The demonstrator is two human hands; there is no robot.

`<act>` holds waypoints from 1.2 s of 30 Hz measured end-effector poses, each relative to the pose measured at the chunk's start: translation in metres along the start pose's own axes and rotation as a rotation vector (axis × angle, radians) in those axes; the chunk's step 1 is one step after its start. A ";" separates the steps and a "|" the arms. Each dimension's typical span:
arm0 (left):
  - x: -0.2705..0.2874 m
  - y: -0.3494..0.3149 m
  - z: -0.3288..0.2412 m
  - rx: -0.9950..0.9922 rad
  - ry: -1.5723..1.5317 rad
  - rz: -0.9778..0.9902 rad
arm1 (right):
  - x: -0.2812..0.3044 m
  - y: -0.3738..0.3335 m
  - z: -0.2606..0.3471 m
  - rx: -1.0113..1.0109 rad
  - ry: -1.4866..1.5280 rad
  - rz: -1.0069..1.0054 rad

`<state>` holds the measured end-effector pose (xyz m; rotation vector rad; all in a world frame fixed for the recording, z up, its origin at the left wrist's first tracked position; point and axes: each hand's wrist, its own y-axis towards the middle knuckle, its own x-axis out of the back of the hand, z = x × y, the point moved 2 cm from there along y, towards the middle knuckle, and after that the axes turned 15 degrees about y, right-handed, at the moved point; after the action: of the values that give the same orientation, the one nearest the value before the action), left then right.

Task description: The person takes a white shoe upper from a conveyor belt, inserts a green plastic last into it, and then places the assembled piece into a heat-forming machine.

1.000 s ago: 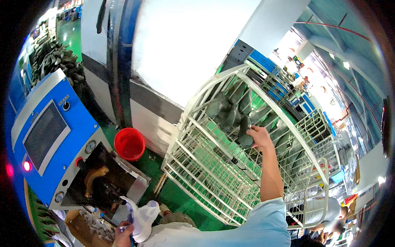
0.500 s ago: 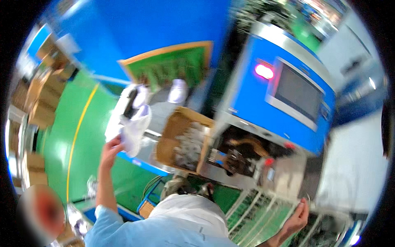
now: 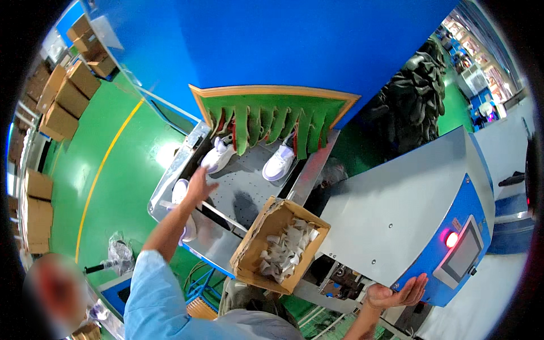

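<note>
My left hand (image 3: 199, 186) reaches over the metal conveyor bed, fingers apart and nothing held in them. Its fingertips are right by the toe of a white sneaker (image 3: 218, 157); whether they touch it I cannot tell. A second white sneaker (image 3: 279, 163) with pale lilac parts sits further right, by the green strip curtain (image 3: 249, 127). Partly covered by my left forearm, another white shoe (image 3: 180, 191) lies at the conveyor's left side. My right hand (image 3: 396, 293) is held palm up with its fingers stretched out, in front of the grey and blue machine (image 3: 391, 209), and looks empty.
A cardboard box (image 3: 245, 258) of crumpled white pieces stands at the conveyor's near end. Behind the curtain rises a large blue housing (image 3: 272, 45). Dark shoe-like pieces (image 3: 413, 90) are heaped behind the machine. Cartons (image 3: 62, 116) line the far left. Another person is at lower left.
The view has swung right and come into focus. My left hand has left the white shoe at the near left side and moved further in over the conveyor. My right hand is now by the machine's front.
</note>
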<state>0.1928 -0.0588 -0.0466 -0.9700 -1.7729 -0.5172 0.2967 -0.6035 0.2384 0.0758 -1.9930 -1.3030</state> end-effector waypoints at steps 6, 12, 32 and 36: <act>-0.046 0.114 -0.035 0.301 -0.321 -0.267 | 0.001 -0.004 0.001 0.004 -0.089 0.005; -0.045 0.050 -0.087 0.408 -0.457 -0.161 | 0.003 -0.011 -0.004 -0.036 -0.020 0.079; 0.091 -0.287 -0.299 -0.507 -0.557 1.078 | 0.082 -0.126 0.072 -2.276 1.896 0.649; 0.043 -0.345 -0.310 -0.341 -0.829 0.971 | 0.113 -0.161 0.073 -2.431 2.531 0.553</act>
<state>0.0834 -0.4678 0.1478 -2.3316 -1.6065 0.2769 0.1176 -0.6726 0.1547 0.0962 -3.9536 1.7846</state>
